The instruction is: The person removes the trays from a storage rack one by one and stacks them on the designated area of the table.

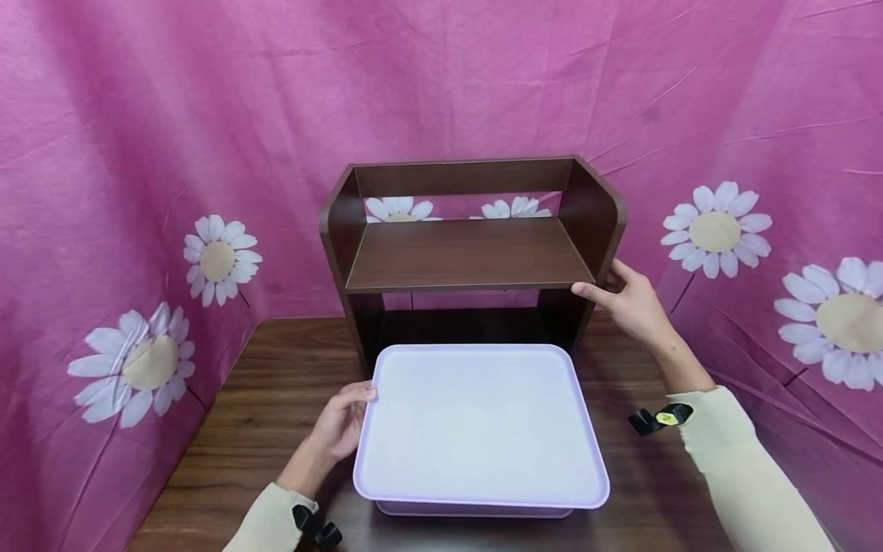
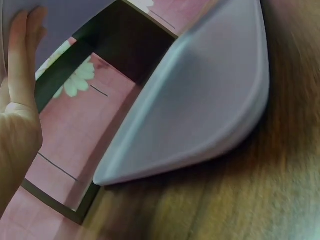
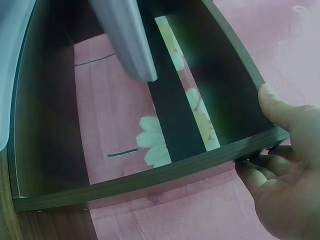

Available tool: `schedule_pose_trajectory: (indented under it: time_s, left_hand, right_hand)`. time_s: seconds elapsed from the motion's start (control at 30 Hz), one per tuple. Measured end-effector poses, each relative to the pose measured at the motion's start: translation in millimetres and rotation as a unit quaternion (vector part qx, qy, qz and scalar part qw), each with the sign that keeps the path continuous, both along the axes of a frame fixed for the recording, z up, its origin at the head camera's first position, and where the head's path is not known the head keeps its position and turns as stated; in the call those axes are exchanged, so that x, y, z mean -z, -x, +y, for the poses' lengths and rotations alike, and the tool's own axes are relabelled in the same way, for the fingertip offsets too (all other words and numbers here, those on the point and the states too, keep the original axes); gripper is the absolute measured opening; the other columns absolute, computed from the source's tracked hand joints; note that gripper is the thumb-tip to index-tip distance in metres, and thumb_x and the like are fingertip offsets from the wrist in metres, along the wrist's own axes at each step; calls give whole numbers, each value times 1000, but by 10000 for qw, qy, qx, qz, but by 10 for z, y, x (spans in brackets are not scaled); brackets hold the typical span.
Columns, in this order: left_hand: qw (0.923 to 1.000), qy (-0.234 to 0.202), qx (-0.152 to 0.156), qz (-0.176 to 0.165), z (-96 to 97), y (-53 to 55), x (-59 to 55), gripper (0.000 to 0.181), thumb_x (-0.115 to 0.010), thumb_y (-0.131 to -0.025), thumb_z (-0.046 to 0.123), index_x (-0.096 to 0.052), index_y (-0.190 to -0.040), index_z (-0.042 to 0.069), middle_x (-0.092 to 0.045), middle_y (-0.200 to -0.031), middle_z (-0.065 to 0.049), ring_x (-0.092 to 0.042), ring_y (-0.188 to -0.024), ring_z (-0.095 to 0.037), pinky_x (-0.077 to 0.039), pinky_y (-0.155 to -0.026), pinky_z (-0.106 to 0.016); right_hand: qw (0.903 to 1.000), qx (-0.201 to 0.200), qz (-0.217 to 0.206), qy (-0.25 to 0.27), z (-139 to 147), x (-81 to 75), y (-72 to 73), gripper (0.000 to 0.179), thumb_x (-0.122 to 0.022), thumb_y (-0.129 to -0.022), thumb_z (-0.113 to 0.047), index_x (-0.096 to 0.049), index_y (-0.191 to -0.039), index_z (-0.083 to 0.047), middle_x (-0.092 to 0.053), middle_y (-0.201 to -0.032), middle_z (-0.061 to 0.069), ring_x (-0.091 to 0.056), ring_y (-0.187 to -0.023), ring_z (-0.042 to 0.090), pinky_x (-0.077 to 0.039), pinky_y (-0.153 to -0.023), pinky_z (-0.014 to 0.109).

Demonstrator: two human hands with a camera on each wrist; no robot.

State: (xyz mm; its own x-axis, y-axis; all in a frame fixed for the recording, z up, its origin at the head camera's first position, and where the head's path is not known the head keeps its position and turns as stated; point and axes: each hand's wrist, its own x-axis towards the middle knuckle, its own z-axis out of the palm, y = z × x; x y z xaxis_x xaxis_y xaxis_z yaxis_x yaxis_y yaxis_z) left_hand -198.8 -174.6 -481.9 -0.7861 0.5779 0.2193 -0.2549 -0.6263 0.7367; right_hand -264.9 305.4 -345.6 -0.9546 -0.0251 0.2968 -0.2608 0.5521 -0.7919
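Note:
In the head view, a shallow pale lavender tray [image 1: 483, 429] with rounded corners and a raised rim is held up in front of a dark brown shelf [image 1: 469, 253]. My left hand [image 1: 345, 422] grips its left edge, thumb at the rim and fingers underneath. Below it, on the table, rests a second lavender tray [image 2: 200, 100], mostly hidden from above. With thumb in front and fingers behind, my right hand [image 1: 624, 303] holds the right side panel of the shelf; the right wrist view shows the thumb [image 3: 275, 107] on the panel's edge.
The shelf has an upper board and an open lower bay on a wood-grain table [image 1: 241, 414]. A pink curtain [image 1: 469, 84] with white daisies hangs close behind and on both sides. Black straps sit on both wrists.

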Motion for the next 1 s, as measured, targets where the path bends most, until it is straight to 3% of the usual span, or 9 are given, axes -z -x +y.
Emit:
schedule_pose_trajectory:
  time_s: [0.2, 0.77, 0.87, 1.0]
  left_hand:
    - [9998, 56, -84, -164, -27, 1, 100, 61, -19, -102, -12, -76, -110, 5, -82, -100, -3, -79, -91, -9, -65, -80, -21]
    - [9979, 608, -185, -157, -92, 18, 346, 57, -25, -100, -12, -78, -105, 8, -81, -96, 1, -76, -88, -5, -64, -80, -19]
    - [9974, 691, -134, -168, -101, 8, 386, 55, -25, -101, -12, -77, -106, 7, -81, -96, 1, -76, -88, -6, -64, -81, -20]
    - [9959, 873, -47, -222, -102, 0, 427, 52, -27, -102, -9, -76, -109, 8, -80, -96, 3, -76, -88, -5, -64, -80, -21]
  right_hand:
    - [10000, -34, -16, 50, -1, 8, 17, 71, -79, -98, -34, -49, -157, -8, -64, -142, 28, -62, -97, -12, -58, -72, 12]
    - [9995, -76, 13, 301, -22, 10, -10, 69, -80, -98, -30, -50, -157, -8, -64, -141, 25, -64, -98, -10, -60, -73, 15]
    - [9994, -69, -4, 337, -26, 16, -19, 69, -80, -98, -30, -50, -157, -9, -68, -138, 18, -65, -99, -10, -60, -74, 15]
    - [9992, -80, -19, 395, -19, 21, -7, 68, -80, -98, -30, -52, -156, -9, -72, -128, -1, -65, -99, -9, -60, -74, 15]
